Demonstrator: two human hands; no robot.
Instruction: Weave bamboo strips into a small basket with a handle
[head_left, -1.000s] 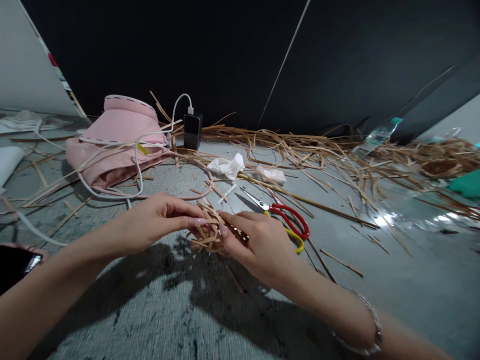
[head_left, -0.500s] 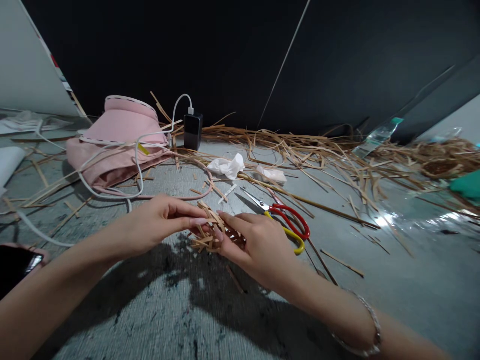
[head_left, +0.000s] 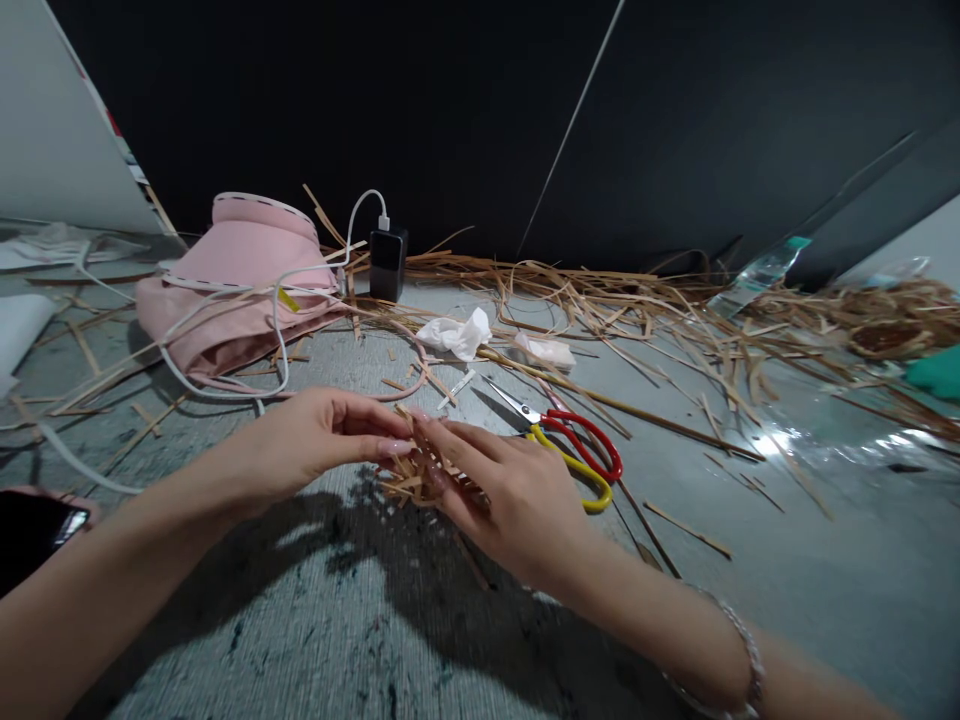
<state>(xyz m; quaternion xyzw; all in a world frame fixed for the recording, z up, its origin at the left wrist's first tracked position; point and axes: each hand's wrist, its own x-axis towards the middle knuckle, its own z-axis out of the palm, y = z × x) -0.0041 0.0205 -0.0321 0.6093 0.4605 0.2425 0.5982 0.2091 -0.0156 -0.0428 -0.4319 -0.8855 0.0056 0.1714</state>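
Note:
A small woven piece of tan strips [head_left: 405, 485] is between my two hands, low over the grey surface, with short strip ends sticking out on its left. My left hand [head_left: 307, 445] pinches its left edge between thumb and fingers. From the right, my right hand [head_left: 517, 495] is closed over the piece, its fingertips meeting those of the left; much of the weave is hidden beneath it. Just beyond my right hand lie scissors [head_left: 577, 440] with one red and one yellow handle, their blades pointing up and left.
Behind my left hand sit a pink visor hat [head_left: 255, 245], a white cable [head_left: 217, 393] and an upright black power bank [head_left: 388, 265]. Crumpled tissue [head_left: 457, 335], loose strips [head_left: 592, 290] and a plastic bottle [head_left: 757, 280] lie toward the dark wall. A phone [head_left: 37, 535] is at left.
My right hand's fingers have moved left and up over the woven piece, covering more of it and closing in on my left fingertips. My left hand keeps its pinch.

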